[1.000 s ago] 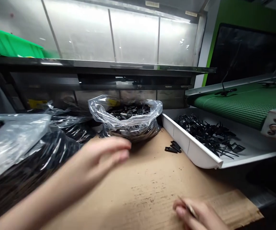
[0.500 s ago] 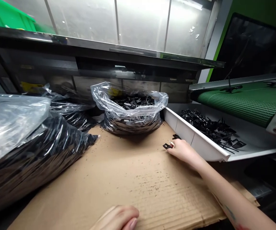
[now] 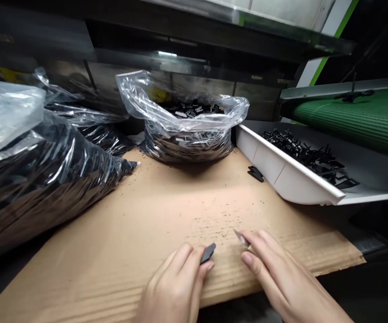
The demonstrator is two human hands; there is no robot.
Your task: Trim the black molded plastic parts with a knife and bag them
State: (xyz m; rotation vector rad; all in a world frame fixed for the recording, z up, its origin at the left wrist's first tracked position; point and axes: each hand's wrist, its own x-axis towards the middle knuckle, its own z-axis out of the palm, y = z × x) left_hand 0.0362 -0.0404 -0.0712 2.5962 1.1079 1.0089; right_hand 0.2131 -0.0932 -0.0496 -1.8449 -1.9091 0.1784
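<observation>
At the lower centre of the frame: black part in one hand, pointed blade in the other

The left hand (image 3: pixel 177 287) is closed on a small black part (image 3: pixel 208 254), gripped between thumb and fingers near one end. Its far end projects toward the right, presumably so that this portion is exposed and clear of the fingertips. The right hand (image 3: pixel 284 273), just beside it, is closed around a small pointed blade (image 3: pixel 241 237); its tip points to the upper left, apart from the part. The blade's rear is hidden by the fingers, so the full grip cannot be confirmed.

Both hands are above the near edge of a cardboard sheet (image 3: pixel 147 202), which probably serves as a protective work surface; dark specks (image 3: pixel 217 222) are scattered on it. Loose black parts (image 3: pixel 255 173) lie right of centre, against the white tray (image 3: pixel 298 186), apparently within easy reach.

At the right, the tray sits below the end of a green conveyor belt (image 3: pixel 365 119), a position suited to catching falling pieces; it contains a black heap (image 3: pixel 302 152). At upper centre, a clear bag (image 3: pixel 187 139) stands with its mouth spread, leaving its black contents accessible.
</observation>
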